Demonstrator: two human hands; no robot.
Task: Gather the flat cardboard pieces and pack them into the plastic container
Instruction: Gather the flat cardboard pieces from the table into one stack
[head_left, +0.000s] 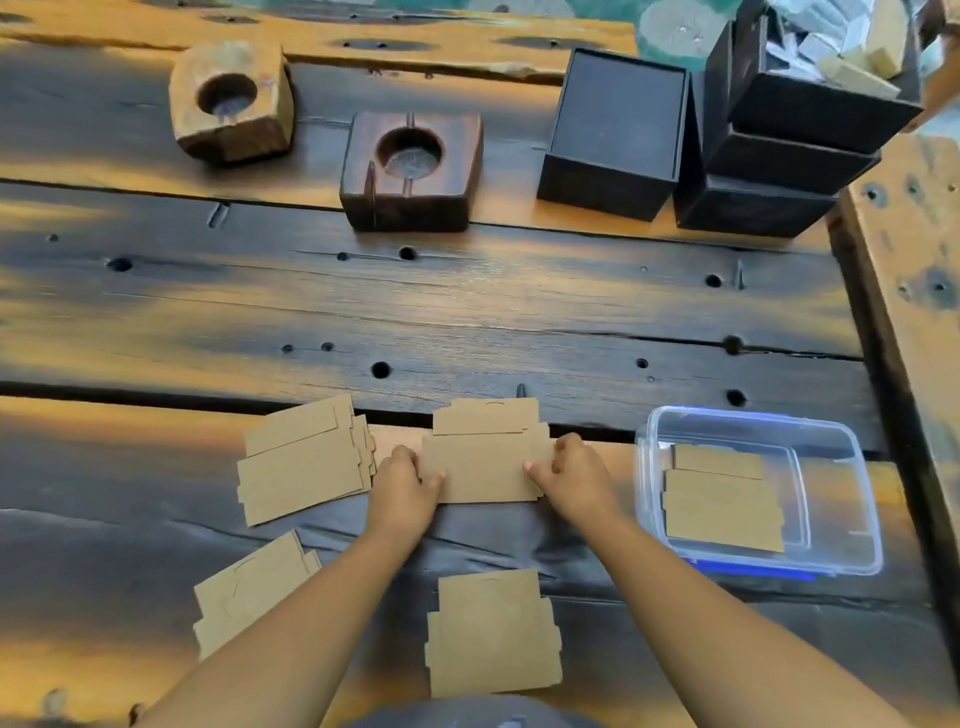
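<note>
Nearest, one cardboard stack (493, 631) waits; left hand (402, 480) and right hand (574, 470) pinch the middle stack (485, 465) by its ends, best squared, lifted level into the plastic container (831, 519) rightward.

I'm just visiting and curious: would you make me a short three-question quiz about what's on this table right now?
1. True or false: the clear plastic container already holds flat brown cardboard pieces.
2. Which hands touch the middle cardboard stack? A) left only B) right only C) both
3. Fill in: the two wooden blocks at the far side each have a round ____ in the top.

Key: 1 true. 2 C: the left hand and right hand grip opposite ends. 3 hole.
</note>
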